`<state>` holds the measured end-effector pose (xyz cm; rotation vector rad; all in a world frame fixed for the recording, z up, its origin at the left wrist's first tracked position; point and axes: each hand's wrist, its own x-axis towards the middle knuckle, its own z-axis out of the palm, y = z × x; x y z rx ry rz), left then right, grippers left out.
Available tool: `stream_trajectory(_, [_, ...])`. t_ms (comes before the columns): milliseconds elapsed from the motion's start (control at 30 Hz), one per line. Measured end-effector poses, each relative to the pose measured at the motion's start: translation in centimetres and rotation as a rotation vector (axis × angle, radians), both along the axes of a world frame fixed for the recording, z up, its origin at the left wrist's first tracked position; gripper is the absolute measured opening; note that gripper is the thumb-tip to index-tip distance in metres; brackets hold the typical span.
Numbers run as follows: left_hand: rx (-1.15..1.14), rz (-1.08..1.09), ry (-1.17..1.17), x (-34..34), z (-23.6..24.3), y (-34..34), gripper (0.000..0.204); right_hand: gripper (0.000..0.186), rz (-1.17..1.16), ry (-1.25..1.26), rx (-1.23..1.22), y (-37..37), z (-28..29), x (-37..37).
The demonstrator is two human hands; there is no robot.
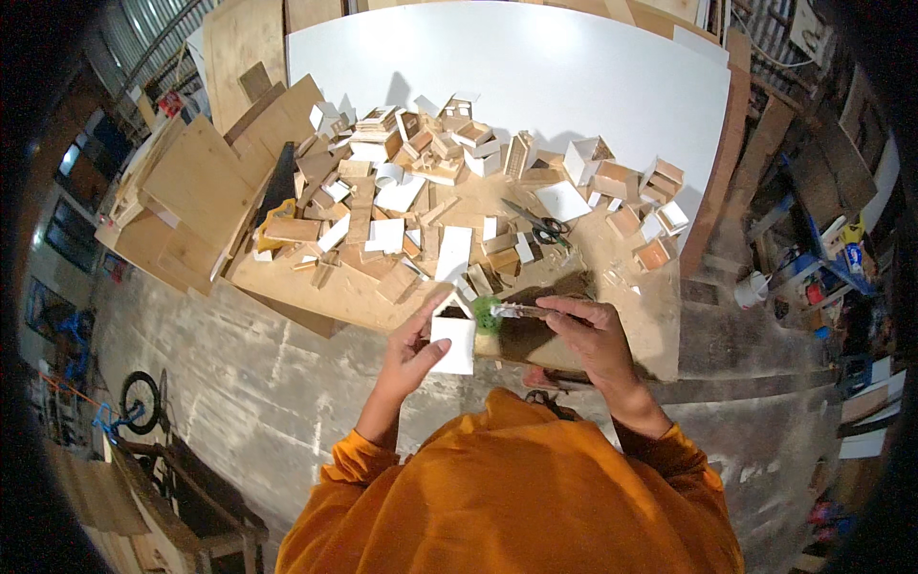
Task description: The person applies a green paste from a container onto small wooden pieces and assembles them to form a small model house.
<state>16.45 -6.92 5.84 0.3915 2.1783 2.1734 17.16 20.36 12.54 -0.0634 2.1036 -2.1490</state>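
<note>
My left hand (413,354) is closed around a small white model house (453,344) with a peaked roof frame, held over the table's near edge. Its thumb presses on the white front panel. In my right hand (598,342) is a slim paintbrush (516,311), pinched between thumb and fingers, its whitish tip pointing left toward the house. Just right of the house, by the brush tip, is a round green tuft or container (488,316); its exact kind cannot be made out. Whether the brush touches it is unclear.
Many small wooden and white model pieces (382,143) crowd the wooden tabletop (335,292). Scissors (547,228) with dark handles lie at the middle right. A handsaw (278,182) with a yellow handle rests at the left. A white board (535,67) stands behind.
</note>
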Motion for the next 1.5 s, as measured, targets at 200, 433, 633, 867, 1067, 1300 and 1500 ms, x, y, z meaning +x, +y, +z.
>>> stream_trajectory(200, [-0.061,-0.117,-0.032,1.9,3.3,1.4,0.062,0.017,0.050,0.470,0.228,-0.8,1.6,-0.5])
stream_trajectory(433, [-0.079,-0.154,-0.023,2.3,4.7,2.1,0.064,0.019,0.064,0.750,0.404,-1.1,2.7,-0.4])
stream_trajectory(633, [-0.061,-0.158,0.017,2.3,4.2,2.6,0.061,0.021,-0.012,0.879,0.465,-1.4,2.9,-0.1])
stream_trajectory(867, [-0.041,-0.150,0.021,2.7,4.7,2.9,0.057,0.026,-0.031,0.924,0.515,-1.3,3.0,0.3])
stream_trajectory(1067, [-0.065,-0.148,0.076,2.7,4.8,3.0,0.060,0.027,-0.053,0.929,0.541,-1.1,3.7,0.7])
stream_trajectory(1300, [-0.066,-0.128,0.058,2.9,4.8,2.9,0.060,0.029,-0.083,0.968,0.594,-0.5,3.6,0.8])
stream_trajectory(1500, [-0.098,-0.131,0.100,2.6,4.9,2.9,0.060,0.029,-0.116,1.014,0.653,0.0,3.6,0.9])
